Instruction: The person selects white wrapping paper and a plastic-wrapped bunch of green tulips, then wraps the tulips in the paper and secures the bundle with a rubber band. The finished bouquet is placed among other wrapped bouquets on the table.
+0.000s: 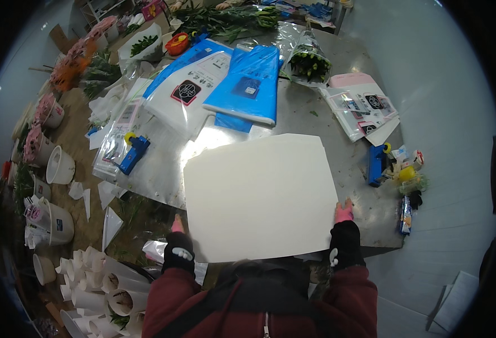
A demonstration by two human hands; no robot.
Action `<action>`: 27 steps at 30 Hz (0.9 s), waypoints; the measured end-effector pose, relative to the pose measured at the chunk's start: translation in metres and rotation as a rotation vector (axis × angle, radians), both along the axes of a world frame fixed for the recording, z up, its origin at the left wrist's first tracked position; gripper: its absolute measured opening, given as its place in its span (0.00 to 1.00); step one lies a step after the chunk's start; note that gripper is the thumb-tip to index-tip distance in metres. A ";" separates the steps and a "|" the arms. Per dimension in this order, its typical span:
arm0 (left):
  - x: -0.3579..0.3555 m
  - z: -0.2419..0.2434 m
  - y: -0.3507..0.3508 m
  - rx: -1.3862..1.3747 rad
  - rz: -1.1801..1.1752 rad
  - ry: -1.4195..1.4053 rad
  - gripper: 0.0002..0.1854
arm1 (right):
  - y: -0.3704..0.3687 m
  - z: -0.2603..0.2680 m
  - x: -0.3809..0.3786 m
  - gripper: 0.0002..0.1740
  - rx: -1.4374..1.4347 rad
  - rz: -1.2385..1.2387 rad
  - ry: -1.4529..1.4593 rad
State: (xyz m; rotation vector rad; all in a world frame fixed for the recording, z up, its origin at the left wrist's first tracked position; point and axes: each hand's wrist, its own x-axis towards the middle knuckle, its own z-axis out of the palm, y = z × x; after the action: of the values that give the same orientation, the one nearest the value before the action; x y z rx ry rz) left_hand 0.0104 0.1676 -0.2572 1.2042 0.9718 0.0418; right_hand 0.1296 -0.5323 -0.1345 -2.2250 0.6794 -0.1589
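Observation:
A large stack of white paper sheets (260, 198) lies before me, partly over the front edge of the metal table (307, 110). At its left edge is my left hand (177, 224), thumb up, with the other fingers mostly hidden. My right hand (344, 211) grips the opposite edge, its fingertips showing beside the paper. Both hands wear pink, and black cuffs cover the wrists. Slight offsets at the upper right corner show more than one sheet.
Blue plastic packs (248, 84) and printed wrapping sleeves (184, 91) lie beyond the paper. Blue tape dispensers stand left (133, 154) and right (376, 165). A wrapped bouquet (310, 63) lies at the back. White buckets (60, 165) and paper-wrapped bundles (100, 283) stand on the floor at left.

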 end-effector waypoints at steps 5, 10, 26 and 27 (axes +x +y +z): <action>0.035 0.074 -0.083 0.473 -0.403 0.442 0.41 | 0.050 0.023 0.034 0.38 -0.347 0.140 0.081; 0.050 0.149 -0.092 0.538 -0.529 0.445 0.39 | 0.047 0.029 0.052 0.37 -0.221 0.000 0.141; 0.028 0.203 -0.153 0.385 -0.176 -0.165 0.20 | 0.011 0.066 0.082 0.31 0.242 0.314 0.042; 0.023 0.219 -0.161 0.357 -0.138 -0.237 0.20 | 0.018 0.080 0.076 0.30 0.235 0.337 -0.047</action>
State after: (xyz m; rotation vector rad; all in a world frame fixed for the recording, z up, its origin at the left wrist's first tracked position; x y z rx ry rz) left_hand 0.0332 0.0067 -0.0385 1.5525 0.6875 0.2523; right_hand 0.2061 -0.5142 -0.0542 -2.0655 0.2736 0.0375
